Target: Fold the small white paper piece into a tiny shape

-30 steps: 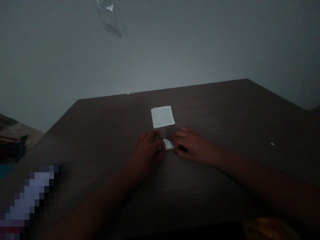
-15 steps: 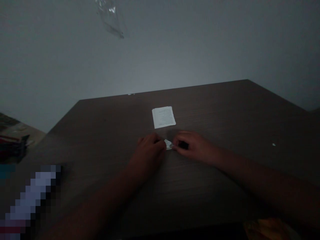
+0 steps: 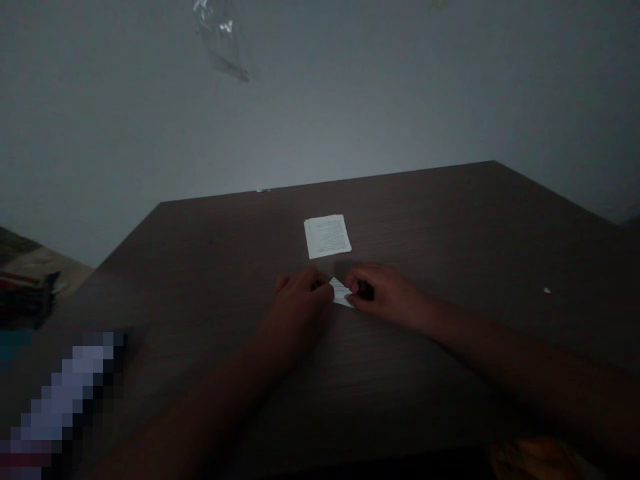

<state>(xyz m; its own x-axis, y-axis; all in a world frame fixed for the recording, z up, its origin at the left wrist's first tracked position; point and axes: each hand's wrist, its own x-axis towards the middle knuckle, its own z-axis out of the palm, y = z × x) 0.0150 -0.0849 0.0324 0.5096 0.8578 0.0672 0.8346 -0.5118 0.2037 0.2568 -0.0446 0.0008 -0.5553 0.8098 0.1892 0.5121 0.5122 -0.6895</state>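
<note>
A small folded piece of paper (image 3: 341, 292) with faint print lies between my hands, low over the table. My left hand (image 3: 303, 297) is closed on its left side, fingers bent and thumb pressed against it. From the right, my right hand (image 3: 375, 287) pinches the paper's other edge between thumb and fingertips. Parts of the paper are hidden under the fingers. Just beyond the hands lies a stack of square printed paper sheets (image 3: 327, 236), flat and slightly uneven at the edges.
The brown wooden table (image 3: 425, 213) meets a grey wall (image 3: 350, 100), where a clear plastic bag (image 3: 225, 43) hangs. A tiny white scrap (image 3: 547, 291) lies at the right. A blurred-out pale object (image 3: 65, 393) is at lower left, an orange-yellow item (image 3: 540, 459) at lower right.
The folded paper between my fingers shows a little more of its surface, with its lower edge now slanting down to the right. Both hands stay almost in place.
</note>
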